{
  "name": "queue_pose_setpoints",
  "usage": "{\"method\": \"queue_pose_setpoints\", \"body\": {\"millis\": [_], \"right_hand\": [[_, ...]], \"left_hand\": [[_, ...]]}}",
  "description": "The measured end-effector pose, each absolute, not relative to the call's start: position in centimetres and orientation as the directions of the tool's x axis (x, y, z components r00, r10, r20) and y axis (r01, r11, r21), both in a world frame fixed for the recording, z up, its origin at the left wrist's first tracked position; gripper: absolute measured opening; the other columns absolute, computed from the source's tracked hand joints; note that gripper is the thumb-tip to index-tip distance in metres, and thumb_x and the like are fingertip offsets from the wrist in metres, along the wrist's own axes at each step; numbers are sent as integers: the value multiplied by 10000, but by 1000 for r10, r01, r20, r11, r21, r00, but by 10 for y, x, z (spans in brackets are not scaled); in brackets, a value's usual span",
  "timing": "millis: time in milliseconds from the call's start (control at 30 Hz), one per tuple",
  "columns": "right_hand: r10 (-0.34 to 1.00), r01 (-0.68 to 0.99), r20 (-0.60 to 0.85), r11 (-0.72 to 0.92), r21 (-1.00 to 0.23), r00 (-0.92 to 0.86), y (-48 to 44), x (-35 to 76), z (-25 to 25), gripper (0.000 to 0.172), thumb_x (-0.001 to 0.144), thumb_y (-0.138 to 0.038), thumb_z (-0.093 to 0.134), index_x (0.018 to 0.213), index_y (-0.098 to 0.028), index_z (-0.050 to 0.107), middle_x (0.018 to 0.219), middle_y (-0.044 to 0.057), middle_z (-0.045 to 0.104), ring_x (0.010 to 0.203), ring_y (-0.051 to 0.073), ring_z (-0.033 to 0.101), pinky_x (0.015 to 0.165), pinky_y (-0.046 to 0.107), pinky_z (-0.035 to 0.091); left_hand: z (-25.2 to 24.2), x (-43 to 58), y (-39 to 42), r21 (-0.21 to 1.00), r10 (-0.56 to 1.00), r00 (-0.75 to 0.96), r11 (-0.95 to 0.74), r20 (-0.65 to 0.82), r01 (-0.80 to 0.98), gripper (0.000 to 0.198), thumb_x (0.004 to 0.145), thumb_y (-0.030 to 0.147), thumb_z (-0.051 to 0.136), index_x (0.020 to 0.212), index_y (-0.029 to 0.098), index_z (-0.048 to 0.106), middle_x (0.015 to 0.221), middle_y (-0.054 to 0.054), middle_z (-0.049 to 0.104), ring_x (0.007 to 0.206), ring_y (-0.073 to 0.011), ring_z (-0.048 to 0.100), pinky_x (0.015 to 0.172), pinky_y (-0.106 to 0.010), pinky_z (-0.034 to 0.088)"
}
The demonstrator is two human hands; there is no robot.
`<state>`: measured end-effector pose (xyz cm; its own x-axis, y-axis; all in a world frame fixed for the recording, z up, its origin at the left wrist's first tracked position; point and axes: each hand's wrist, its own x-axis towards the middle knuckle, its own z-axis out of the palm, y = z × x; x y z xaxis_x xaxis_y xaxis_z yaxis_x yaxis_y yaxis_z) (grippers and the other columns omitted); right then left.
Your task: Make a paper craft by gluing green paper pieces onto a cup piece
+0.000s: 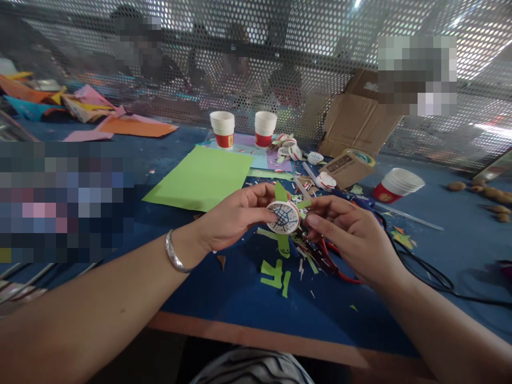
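Observation:
My left hand [250, 210] grips a small paper turtle [283, 217] between thumb and fingers. Its round white shell bears a blue drawn grid and dots. A green paper head with a drawn face points down toward me, and another green piece sticks up at the far side. The fingers of my right hand [340, 226] are bent together at the turtle's right side, where a green paper leg [304, 204] meets them. Below lie cut green paper pieces [272, 274]. Scissors with red handles [332, 261] lie partly hidden under my right hand.
A green paper sheet [200, 178] lies left of centre. Stacked paper cups [222, 128] stand behind it, and more cups [398, 184] lean at right. Finished round pieces [294, 151], cardboard [360, 120], tape [364, 158] and a black cable [424, 272] surround the scraps.

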<state>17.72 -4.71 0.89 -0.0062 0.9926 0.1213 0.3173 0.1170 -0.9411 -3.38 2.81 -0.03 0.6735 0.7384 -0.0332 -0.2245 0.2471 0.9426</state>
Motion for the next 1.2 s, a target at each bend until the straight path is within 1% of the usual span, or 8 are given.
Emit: {"method": "queue_pose_setpoints", "body": {"millis": [100, 233, 400, 500, 667, 800, 1033, 1200], "right_hand": [[986, 355, 166, 153, -922, 6, -47, 179, 9, 202, 920, -325, 692, 1080, -207, 725, 884, 39, 726, 676, 137, 669, 631, 260, 574], [986, 381, 161, 136, -915, 35, -45, 180, 7, 200, 918, -321, 686, 1069, -193, 715, 845, 23, 707, 647, 122, 657, 596, 240, 556], [986, 433, 167, 140, -890, 25, -43, 179, 8, 184, 916, -311, 679, 1049, -187, 709, 766, 10, 701, 628, 129, 662, 599, 245, 547], [983, 493, 183, 148, -857, 24, -44, 178, 9, 141, 909, -301, 678, 989, -189, 711, 746, 10, 705, 603, 132, 651, 588, 254, 534], [977, 564, 212, 187, -804, -21, -45, 179, 8, 106, 917, -294, 658, 941, -207, 714, 725, -5, 685, 597, 132, 645, 574, 253, 497], [973, 608, 226, 212, -765, -56, -47, 179, 6, 101, 933, -279, 646, 963, -212, 715, 740, -12, 680, 624, 128, 648, 581, 249, 471], [967, 605, 251, 224, -764, -42, -47, 181, 5, 108, 944, -290, 640, 984, -209, 699, 753, -17, 676, 648, 132, 658, 625, 262, 483], [954, 647, 296, 260, -717, -56, -47, 181, 4, 89, 946, -266, 636, 974, -213, 701, 773, -12, 679, 670, 129, 647, 647, 258, 492]], "left_hand": [[-1, -33, 29, 943, 749, 658, 266, -73, -198, 259, 762, 64, 730, 966, 159, 602, 883, -13, 671, 827, -139, 622, 766, -276, 448], [-1, -34, 32, 938, 782, 610, 294, -127, -182, 348, 745, 54, 732, 1034, 169, 574, 887, -12, 684, 810, -143, 634, 737, -273, 453], [0, -34, 33, 953, 800, 587, 259, -119, -159, 391, 738, 51, 719, 1087, 167, 585, 913, -21, 694, 819, -145, 631, 747, -271, 449], [2, -35, 33, 960, 809, 576, 242, -120, -140, 361, 746, 62, 716, 1068, 165, 590, 902, -13, 681, 810, -141, 619, 741, -272, 436], [4, -38, 35, 986, 851, 520, 143, -77, -88, 320, 774, 90, 722, 1059, 158, 592, 866, 2, 667, 797, -132, 594, 749, -271, 426], [4, -38, 36, 965, 842, 520, 235, -144, -113, 263, 806, 111, 688, 1044, 162, 586, 831, 7, 653, 734, -118, 579, 678, -248, 427], [4, -35, 36, 887, 787, 555, 427, -269, -176, 173, 854, 105, 607, 1012, 171, 581, 879, -32, 656, 711, -122, 619, 608, -228, 484], [6, -34, 34, 856, 788, 532, 475, -310, -204, 149, 868, 77, 545, 982, 154, 601, 768, -14, 609, 595, -115, 589, 487, -221, 483]]}}
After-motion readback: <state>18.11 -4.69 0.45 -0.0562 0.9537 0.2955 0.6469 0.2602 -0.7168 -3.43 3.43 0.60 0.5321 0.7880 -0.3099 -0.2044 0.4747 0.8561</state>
